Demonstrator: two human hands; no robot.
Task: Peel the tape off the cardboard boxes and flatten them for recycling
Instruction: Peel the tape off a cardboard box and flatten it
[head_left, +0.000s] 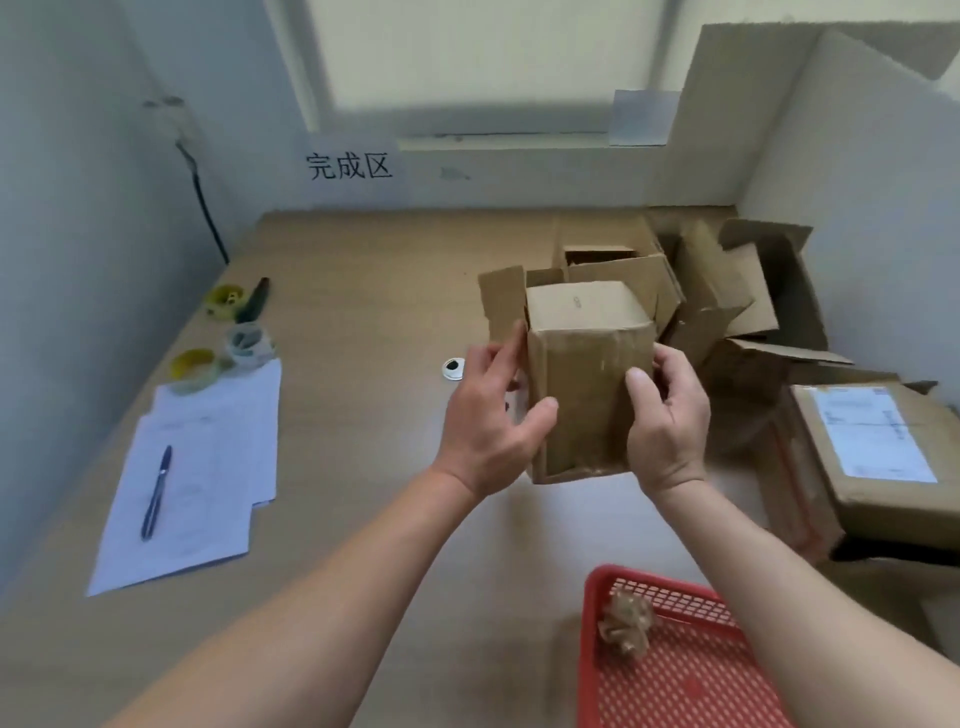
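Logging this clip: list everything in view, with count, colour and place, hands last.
held box: one, brown, centre, above the table
other boxes: several, brown, right side
labelled box: one, brown, white label, far right
basket: one, red, near right
tape wad: one, brownish, in basket
tape rolls: three, yellowish and clear, left
papers: white stack, left
pen: one, dark, on papers
sign: one, white, back wall
left hand: grips box
right hand: grips box

- I see a small brown cardboard box (589, 374) upright above the table, clear tape on its near face, one flap open.
- More opened boxes (717, 296) piled behind it.
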